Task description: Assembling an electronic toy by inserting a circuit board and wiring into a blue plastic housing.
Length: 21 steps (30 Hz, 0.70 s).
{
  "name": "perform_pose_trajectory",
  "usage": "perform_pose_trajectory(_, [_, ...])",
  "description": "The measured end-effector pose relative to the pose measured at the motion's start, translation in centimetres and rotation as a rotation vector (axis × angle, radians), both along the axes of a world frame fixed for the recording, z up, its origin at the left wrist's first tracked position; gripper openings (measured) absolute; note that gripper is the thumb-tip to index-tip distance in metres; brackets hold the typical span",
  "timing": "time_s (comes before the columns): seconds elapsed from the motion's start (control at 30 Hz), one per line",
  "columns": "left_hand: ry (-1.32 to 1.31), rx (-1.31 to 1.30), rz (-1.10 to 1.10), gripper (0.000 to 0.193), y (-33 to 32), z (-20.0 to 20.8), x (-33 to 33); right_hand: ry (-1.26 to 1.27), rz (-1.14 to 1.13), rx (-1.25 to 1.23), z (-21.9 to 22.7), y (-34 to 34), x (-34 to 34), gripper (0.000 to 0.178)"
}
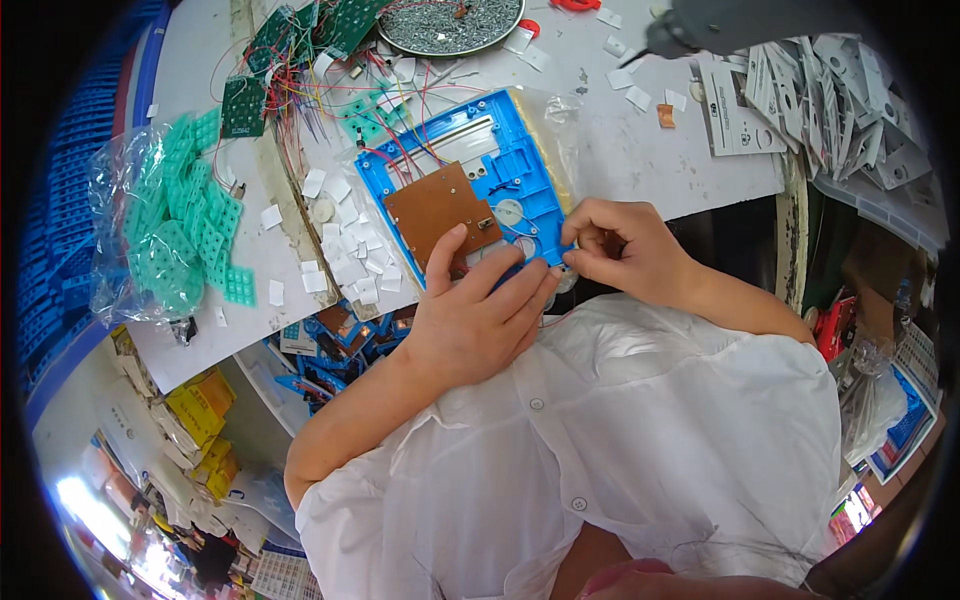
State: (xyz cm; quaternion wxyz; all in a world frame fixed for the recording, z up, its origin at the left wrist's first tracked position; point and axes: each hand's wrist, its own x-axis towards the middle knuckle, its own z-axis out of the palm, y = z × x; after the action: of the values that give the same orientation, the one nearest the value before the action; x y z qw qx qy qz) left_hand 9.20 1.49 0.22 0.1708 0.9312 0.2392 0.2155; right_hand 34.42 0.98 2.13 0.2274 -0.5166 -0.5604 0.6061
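A blue plastic casing (548, 205) lies open on the white table, its inside facing up. A brown circuit board (435, 215) sits in it, with red and yellow wires running off its far side. My left hand (480, 315) holds the casing at its near edge, the thumb on the board and the other fingers by the near right corner. Beside that corner, my right hand (630, 250) is closed in a pinch; whatever is between its fingertips is too small or hidden to tell. A round pale disc (508, 212) shows inside the casing.
Green circuit boards (243, 107) with tangled wires lie far left, near a round tray (450, 30) of small metal parts. Green rubber keypads (190, 210) spill from a bag at left. White pads (350, 265) are scattered about. A grey tool (740, 25) hangs over the far right.
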Motion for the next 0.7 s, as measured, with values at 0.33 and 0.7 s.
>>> perform_pose_trajectory(0.33, [0.045, 0.083, 0.004, 0.044, -0.3, -0.3, -0.2, 0.01, 0.017, -0.066, 0.0, 0.5, 0.0, 0.017])
perform_pose_trajectory(0.7, [0.042, 0.065, 0.039, 0.039, -0.7, 0.4, 0.2, -0.283, 0.227, 0.185, 2.7, 3.0, -1.0, 0.022])
